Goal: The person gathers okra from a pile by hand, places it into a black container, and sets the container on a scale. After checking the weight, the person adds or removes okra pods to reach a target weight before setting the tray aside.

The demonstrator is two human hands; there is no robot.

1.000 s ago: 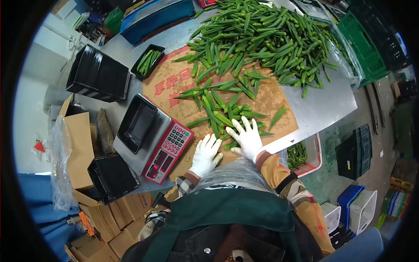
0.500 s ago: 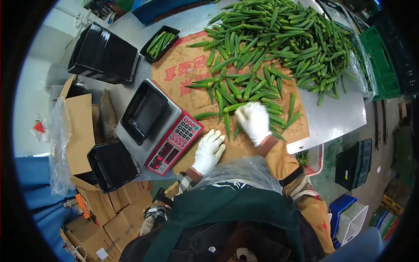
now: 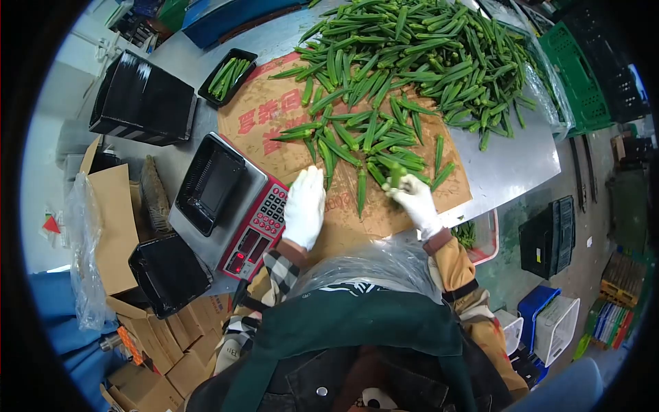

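My right hand (image 3: 416,204), in a white glove, pinches a green okra pod (image 3: 396,176) by its end at the near edge of the loose okra. In its white glove, my left hand (image 3: 304,209) lies beside the scale with fingers stretched out and nothing visible in it. Between the hands a single okra (image 3: 362,192) rests on the cardboard sheet (image 3: 343,226). A large okra heap (image 3: 439,62) spreads across the far side. On the red-edged scale (image 3: 252,248) stands an empty black tray (image 3: 209,184).
At the back left, a black tray of okra (image 3: 228,79) sits beside a tall stack of black trays (image 3: 144,99). Another black tray stack (image 3: 170,275) leans near the scale. A green crate (image 3: 576,75) stands right of the metal table (image 3: 508,175).
My right hand has drawn back toward me with an okra pod in its fingers. My left hand has moved left and forward, its fingers now stretched out. The camera view has shifted slightly.
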